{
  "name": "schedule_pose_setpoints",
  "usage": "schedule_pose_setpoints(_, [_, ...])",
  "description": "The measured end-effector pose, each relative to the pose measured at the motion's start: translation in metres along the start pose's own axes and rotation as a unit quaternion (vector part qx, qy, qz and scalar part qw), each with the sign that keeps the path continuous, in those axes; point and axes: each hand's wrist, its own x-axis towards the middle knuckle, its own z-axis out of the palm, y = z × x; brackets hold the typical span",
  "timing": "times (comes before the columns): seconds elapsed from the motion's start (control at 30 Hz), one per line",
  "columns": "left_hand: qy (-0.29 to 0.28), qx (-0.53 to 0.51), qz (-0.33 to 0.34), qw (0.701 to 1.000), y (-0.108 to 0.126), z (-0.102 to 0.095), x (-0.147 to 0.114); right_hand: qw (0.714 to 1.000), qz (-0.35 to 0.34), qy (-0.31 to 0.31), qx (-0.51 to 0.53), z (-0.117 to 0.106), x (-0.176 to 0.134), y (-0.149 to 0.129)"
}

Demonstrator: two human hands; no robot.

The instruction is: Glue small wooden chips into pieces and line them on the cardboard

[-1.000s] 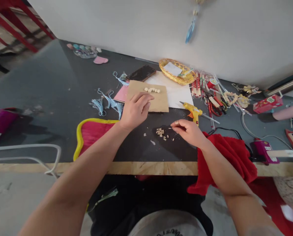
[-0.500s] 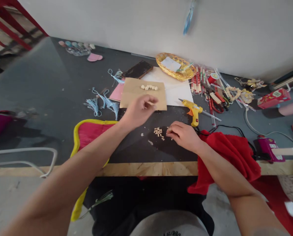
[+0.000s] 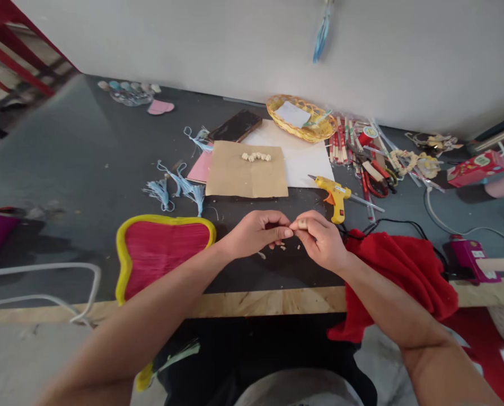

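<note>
My left hand (image 3: 262, 232) and my right hand (image 3: 322, 239) meet fingertip to fingertip over the near part of the dark table. Both are closed in a pinch; whatever lies between them is too small to make out. A beige band or piece shows against a finger of my right hand. Small pale cut pieces (image 3: 283, 246) lie just beneath, largely hidden by my left hand. Farther back, a row of cream-coloured small pieces (image 3: 256, 157) rests on a brown paper sheet (image 3: 246, 180). To the right of the paper lies a yellow glue gun (image 3: 334, 194).
A red panel with yellow edging (image 3: 165, 248) lies left, near blue tassels (image 3: 188, 186). A wicker basket (image 3: 305, 132), dark phone (image 3: 235, 125) and heaped sticks and tools (image 3: 362, 149) are behind. Red cloth (image 3: 398, 270) hangs over the front edge beside my right forearm.
My left hand has come back from over the brown paper, down and right, to meet my right hand. My right hand has moved slightly, and its fingers now touch the left's.
</note>
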Motion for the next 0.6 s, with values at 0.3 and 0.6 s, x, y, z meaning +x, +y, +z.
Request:
schedule_pose_setpoints(0.3, [0.070,-0.133,0.051,0.987,-0.009,-0.020,0.004,0.980,0.077,0.037,-0.179,-0.031,0.004,0.027])
schedule_pose_setpoints(0.6, [0.103,-0.203,0.015,0.974,-0.006,-0.027,0.004,0.829,0.385,-0.130,-0.385,-0.071,0.008,0.045])
